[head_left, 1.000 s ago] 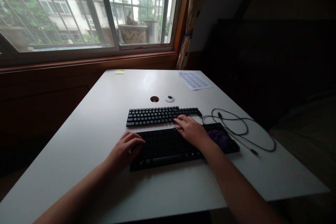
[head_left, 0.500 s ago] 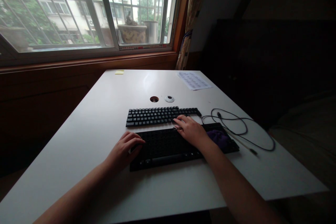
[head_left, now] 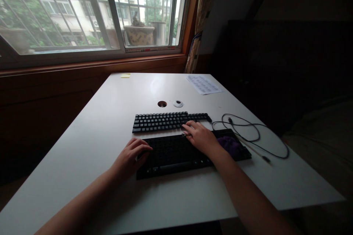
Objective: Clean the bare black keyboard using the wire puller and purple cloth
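A black keyboard base (head_left: 171, 150), which looks stripped of its keycaps, lies across the near part of the table. My left hand (head_left: 135, 152) grips its left end, thumb along the near side and fingers curled over the top. Just beyond the base, black keycaps (head_left: 157, 122) are laid out in rows. My right hand (head_left: 200, 137) is over the right half of the base, its index fingertip by the near right keycaps. A thin metal tool (head_left: 184, 135) sticks out from its fingers; the palm side is hidden. Bunched purple cloth (head_left: 228, 145) lies on the base's right end.
Dark cables (head_left: 256, 137) are looped on the right of the white table (head_left: 82, 147). Printed sheets (head_left: 204, 84) and a yellow note (head_left: 125, 75) lie at the far edge. A round hole (head_left: 162, 104) and a white ring cover (head_left: 178, 104) sit mid-table.
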Action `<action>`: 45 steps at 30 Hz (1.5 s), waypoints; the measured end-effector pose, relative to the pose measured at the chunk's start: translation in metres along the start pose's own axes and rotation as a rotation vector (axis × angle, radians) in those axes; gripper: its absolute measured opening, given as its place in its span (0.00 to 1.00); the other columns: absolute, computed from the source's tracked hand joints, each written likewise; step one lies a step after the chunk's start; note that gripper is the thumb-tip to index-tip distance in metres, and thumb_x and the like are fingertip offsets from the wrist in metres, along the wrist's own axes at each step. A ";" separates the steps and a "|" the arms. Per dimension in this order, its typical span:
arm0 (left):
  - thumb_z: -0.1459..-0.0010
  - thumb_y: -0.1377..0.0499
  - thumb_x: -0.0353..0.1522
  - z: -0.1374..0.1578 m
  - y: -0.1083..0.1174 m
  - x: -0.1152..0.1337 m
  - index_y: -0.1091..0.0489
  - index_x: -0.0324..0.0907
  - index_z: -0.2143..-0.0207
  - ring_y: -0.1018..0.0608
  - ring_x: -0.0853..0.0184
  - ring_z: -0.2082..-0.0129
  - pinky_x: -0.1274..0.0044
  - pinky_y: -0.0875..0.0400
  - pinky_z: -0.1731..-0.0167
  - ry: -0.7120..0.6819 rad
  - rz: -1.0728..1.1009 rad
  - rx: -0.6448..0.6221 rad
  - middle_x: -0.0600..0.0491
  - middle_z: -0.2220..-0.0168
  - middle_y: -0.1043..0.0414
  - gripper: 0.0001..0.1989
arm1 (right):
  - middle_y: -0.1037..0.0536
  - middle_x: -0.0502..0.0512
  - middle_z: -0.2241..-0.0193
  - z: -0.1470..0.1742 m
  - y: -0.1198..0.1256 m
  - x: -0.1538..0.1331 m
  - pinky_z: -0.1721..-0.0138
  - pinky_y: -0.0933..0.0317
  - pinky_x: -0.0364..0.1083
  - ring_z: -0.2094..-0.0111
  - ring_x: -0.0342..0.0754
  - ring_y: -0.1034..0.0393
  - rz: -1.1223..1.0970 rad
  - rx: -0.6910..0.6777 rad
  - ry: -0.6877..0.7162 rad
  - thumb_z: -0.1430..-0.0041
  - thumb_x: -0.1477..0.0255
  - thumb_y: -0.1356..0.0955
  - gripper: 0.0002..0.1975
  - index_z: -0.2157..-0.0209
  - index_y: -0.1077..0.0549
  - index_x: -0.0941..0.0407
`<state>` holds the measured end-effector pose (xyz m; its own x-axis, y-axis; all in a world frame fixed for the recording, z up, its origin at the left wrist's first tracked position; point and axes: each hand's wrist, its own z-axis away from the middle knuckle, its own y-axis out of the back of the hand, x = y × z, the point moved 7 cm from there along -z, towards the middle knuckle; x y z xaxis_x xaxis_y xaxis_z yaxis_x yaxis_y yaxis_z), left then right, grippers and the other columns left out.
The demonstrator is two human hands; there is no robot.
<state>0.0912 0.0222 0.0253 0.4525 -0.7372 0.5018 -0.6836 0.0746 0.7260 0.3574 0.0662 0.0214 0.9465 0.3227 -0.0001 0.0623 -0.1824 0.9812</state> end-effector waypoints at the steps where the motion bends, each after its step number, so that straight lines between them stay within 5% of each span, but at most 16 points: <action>1: 0.37 0.43 0.26 0.000 0.000 0.000 0.27 0.44 0.55 0.28 0.63 0.58 0.69 0.28 0.57 0.000 0.001 -0.001 0.48 0.58 0.27 0.10 | 0.29 0.54 0.45 0.000 0.000 0.000 0.60 0.34 0.48 0.52 0.52 0.33 -0.002 0.001 0.001 0.34 0.67 0.36 0.18 0.44 0.30 0.49; 15: 0.37 0.43 0.26 0.000 0.000 0.000 0.27 0.44 0.56 0.28 0.62 0.57 0.69 0.28 0.57 0.008 -0.005 -0.003 0.48 0.58 0.27 0.09 | 0.28 0.56 0.46 0.002 0.003 0.002 0.56 0.32 0.50 0.51 0.54 0.31 -0.079 0.037 -0.016 0.36 0.68 0.36 0.20 0.43 0.30 0.51; 23: 0.37 0.43 0.26 0.000 0.001 0.000 0.27 0.44 0.56 0.28 0.62 0.58 0.69 0.28 0.57 -0.001 0.005 0.011 0.48 0.59 0.27 0.09 | 0.25 0.58 0.55 0.007 0.040 0.026 0.48 0.36 0.52 0.52 0.53 0.29 -0.425 0.308 -0.063 0.32 0.66 0.40 0.15 0.51 0.26 0.54; 29: 0.37 0.43 0.26 0.001 0.001 -0.001 0.27 0.45 0.56 0.28 0.62 0.57 0.69 0.28 0.57 -0.008 0.003 0.003 0.48 0.59 0.27 0.10 | 0.25 0.54 0.67 0.044 0.068 0.059 0.58 0.35 0.49 0.63 0.50 0.29 -0.584 0.454 -0.311 0.29 0.61 0.44 0.19 0.60 0.26 0.54; 33: 0.37 0.43 0.26 0.002 0.000 -0.001 0.27 0.45 0.56 0.28 0.62 0.57 0.69 0.28 0.56 -0.022 -0.001 0.002 0.48 0.58 0.27 0.09 | 0.26 0.55 0.67 0.080 0.073 0.073 0.57 0.37 0.50 0.62 0.52 0.30 -0.519 0.501 -0.361 0.30 0.61 0.44 0.20 0.67 0.27 0.53; 37: 0.36 0.43 0.26 0.001 0.001 0.001 0.27 0.44 0.57 0.28 0.62 0.58 0.69 0.28 0.57 -0.035 -0.012 0.007 0.48 0.59 0.27 0.09 | 0.26 0.57 0.64 0.109 0.089 0.086 0.55 0.36 0.52 0.60 0.53 0.29 -0.376 0.551 -0.369 0.30 0.63 0.43 0.16 0.62 0.27 0.53; 41: 0.36 0.43 0.27 0.000 0.001 0.000 0.27 0.44 0.58 0.27 0.63 0.58 0.70 0.28 0.57 -0.043 -0.026 0.008 0.48 0.59 0.27 0.08 | 0.24 0.59 0.58 0.119 0.089 0.090 0.48 0.39 0.56 0.54 0.56 0.30 -0.165 0.473 -0.261 0.30 0.65 0.42 0.15 0.54 0.27 0.53; 45: 0.35 0.43 0.28 0.002 0.002 -0.004 0.26 0.44 0.57 0.27 0.63 0.57 0.70 0.28 0.57 -0.058 -0.044 0.013 0.48 0.59 0.26 0.08 | 0.21 0.59 0.58 0.117 0.050 0.094 0.55 0.35 0.54 0.56 0.56 0.27 -0.136 0.235 -0.225 0.33 0.63 0.39 0.17 0.49 0.27 0.54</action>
<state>0.0875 0.0238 0.0238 0.4491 -0.7771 0.4410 -0.6712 0.0324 0.7405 0.4867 -0.0211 0.0481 0.9688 0.1513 -0.1961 0.2394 -0.3693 0.8979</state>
